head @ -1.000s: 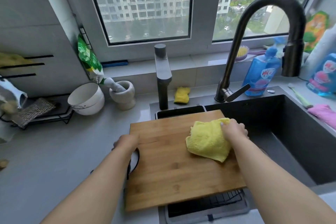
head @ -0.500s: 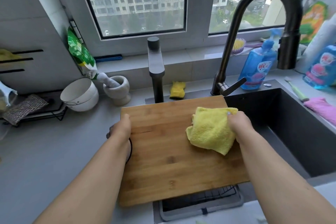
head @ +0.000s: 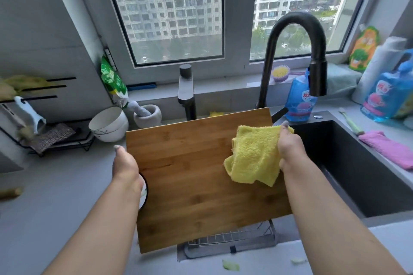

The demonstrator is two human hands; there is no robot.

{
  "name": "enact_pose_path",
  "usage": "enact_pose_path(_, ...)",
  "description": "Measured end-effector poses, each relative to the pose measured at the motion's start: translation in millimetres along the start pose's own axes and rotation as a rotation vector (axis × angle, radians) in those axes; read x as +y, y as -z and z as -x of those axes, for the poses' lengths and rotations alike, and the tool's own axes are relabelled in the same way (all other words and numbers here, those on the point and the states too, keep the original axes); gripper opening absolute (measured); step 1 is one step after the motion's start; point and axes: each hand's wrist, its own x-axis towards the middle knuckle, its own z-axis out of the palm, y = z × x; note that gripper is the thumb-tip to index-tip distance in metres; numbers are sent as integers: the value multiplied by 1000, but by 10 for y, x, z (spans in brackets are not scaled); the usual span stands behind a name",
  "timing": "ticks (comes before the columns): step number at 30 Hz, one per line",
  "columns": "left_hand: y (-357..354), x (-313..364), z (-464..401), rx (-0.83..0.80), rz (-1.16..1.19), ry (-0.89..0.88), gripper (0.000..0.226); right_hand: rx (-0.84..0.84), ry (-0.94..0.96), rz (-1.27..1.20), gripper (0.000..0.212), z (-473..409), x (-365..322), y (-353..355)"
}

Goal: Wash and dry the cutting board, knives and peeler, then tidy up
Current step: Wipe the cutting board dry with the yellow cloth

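1. The blue bottles (head: pixel 300 101) by the window carry red-and-white labels; the writing is too blurred to read.
2. A grey table (head: pixel 55 196) surrounds a dark sink (head: pixel 357 174) with a black tap (head: pixel 297 29), below a window facing tower blocks.
3. The left hand (head: pixel 125 166) grips the left edge of the cutting board (head: pixel 194 176), tilted over the sink; its fingers are hidden beneath.
4. The right hand (head: pixel 289 148) presses a yellow cloth (head: pixel 254 154) on the board, fingers curled round it.

Nothing can be read for certain. The blue bottle (head: pixel 300 101) just right of the faucet (head: pixel 297 56) carries a red-and-white label, and the bigger blue bottle (head: pixel 388 96) farther right carries another; both labels are too blurred to make out.
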Motion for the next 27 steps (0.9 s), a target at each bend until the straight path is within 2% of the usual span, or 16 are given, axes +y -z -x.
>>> enact_pose_path(5,98,151,329,8,154,-16,44,-159,-29,-221,97,168,-109,152)
enact_pose_path(6,114,180,355,15,173,-19,40,-183,-31,-271,96,185,-136,193)
enact_pose_path(8,146,240,413,-8,232,-27,35,-207,-8,-343,81,218,-202,287)
enact_pose_path(10,179,263,398,-95,298,-53,32,-233,9,-428,67,220,-241,363)
enact_pose_path(12,239,237,349,-212,338,-81,40,-287,-1,-541,64,227,-255,418)
enact_pose_path(14,315,142,234,-256,391,-107,42,-326,-31,-598,64,243,-256,451)
enact_pose_path(19,457,-72,137,-385,573,-105,30,-296,-31,-494,49,198,-256,535)
enact_pose_path(21,480,-132,189,-368,522,-59,14,-318,-19,-442,54,136,-238,567)
enact_pose_path(23,494,-187,190,-337,406,-81,37,-332,-10,-366,59,89,-215,574)
enact_pose_path(26,593,-167,141,-380,285,-9,23,-344,10,-235,67,91,-217,582)
enact_pose_path(27,632,-150,88,-426,228,56,29,-328,4,-210,69,85,-206,589)
